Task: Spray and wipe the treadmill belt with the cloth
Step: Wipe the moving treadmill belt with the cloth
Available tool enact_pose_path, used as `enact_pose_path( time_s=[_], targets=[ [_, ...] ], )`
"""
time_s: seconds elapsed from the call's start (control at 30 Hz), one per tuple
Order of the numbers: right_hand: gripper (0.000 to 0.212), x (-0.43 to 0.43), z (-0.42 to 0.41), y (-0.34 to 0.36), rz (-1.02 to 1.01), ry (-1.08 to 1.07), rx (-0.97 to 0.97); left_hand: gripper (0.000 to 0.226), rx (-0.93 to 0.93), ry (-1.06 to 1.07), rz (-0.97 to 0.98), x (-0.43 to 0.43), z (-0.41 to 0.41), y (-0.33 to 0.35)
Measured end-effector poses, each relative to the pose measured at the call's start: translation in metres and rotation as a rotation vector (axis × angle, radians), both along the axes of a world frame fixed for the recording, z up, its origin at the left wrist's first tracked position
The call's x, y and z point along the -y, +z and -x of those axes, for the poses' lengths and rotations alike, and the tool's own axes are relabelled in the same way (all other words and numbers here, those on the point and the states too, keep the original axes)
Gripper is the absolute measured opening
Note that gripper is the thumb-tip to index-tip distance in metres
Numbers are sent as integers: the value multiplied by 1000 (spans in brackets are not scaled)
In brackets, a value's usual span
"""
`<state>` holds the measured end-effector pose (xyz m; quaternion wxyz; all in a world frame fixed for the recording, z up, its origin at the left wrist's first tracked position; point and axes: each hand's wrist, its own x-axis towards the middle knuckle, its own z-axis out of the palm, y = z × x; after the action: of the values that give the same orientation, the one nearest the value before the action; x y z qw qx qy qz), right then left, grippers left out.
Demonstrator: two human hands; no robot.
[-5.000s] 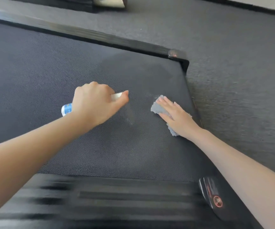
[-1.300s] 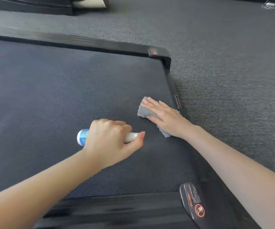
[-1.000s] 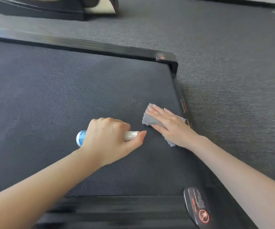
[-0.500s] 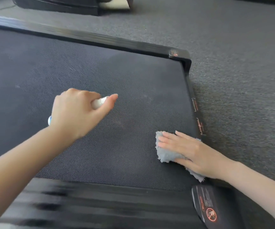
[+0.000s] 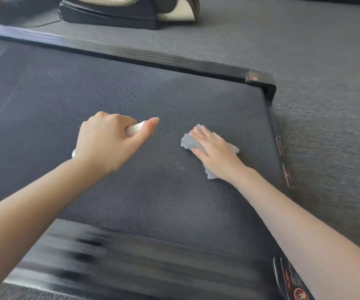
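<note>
The dark textured treadmill belt [image 5: 114, 100] fills most of the view. My left hand [image 5: 107, 144] hovers over its middle, closed around a small white spray bottle [image 5: 134, 128] whose nozzle end points right; my thumb lies along the top. The bottle's body is mostly hidden in my fist. My right hand [image 5: 215, 152] lies flat, fingers spread, pressing a grey fluffy cloth [image 5: 188, 141] onto the belt near its right edge. A faint damp patch shows on the belt between the hands.
A black glossy frame rail [image 5: 144, 55] runs along the belt's far side to a corner [image 5: 261, 80]. The near rail [image 5: 131, 260] carries a warning sticker [image 5: 293, 282]. Grey carpet [image 5: 326, 105] lies to the right. A black and cream machine base [image 5: 131, 9] stands beyond.
My right hand has slid the cloth away from the near right edge toward the belt's middle. My left hand with the bottle has stayed above the belt, closer to the cloth now.
</note>
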<state>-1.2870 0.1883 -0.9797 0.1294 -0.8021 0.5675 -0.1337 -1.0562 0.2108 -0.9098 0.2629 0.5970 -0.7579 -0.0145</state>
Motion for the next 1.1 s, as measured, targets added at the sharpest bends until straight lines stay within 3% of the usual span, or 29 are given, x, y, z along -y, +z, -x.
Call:
enact_pose_path(
  time_s=[0.1, 0.2, 0.3, 0.7, 0.93, 1.1],
  targets=[
    [47, -31, -50, -1, 101, 272, 78, 67, 6, 21, -5, 2, -4, 3],
    [46, -69, -85, -12, 49, 567, 128, 67, -8, 35, -10, 3, -8, 4],
    [49, -81, -87, -22, 53, 698, 72, 67, -32, 35, -7, 6, -13, 1],
    [53, 22, -66, -21, 103, 552, -107, 71, -30, 92, -1, 46, -28, -6],
    [53, 127, -41, -15, -48, 265, -93, 71, -24, 86, -11, 75, -16, -8],
    [52, 200, -9, -21, -44, 117, -80, 73, -38, 79, -8, 95, -9, -13]
  ],
)
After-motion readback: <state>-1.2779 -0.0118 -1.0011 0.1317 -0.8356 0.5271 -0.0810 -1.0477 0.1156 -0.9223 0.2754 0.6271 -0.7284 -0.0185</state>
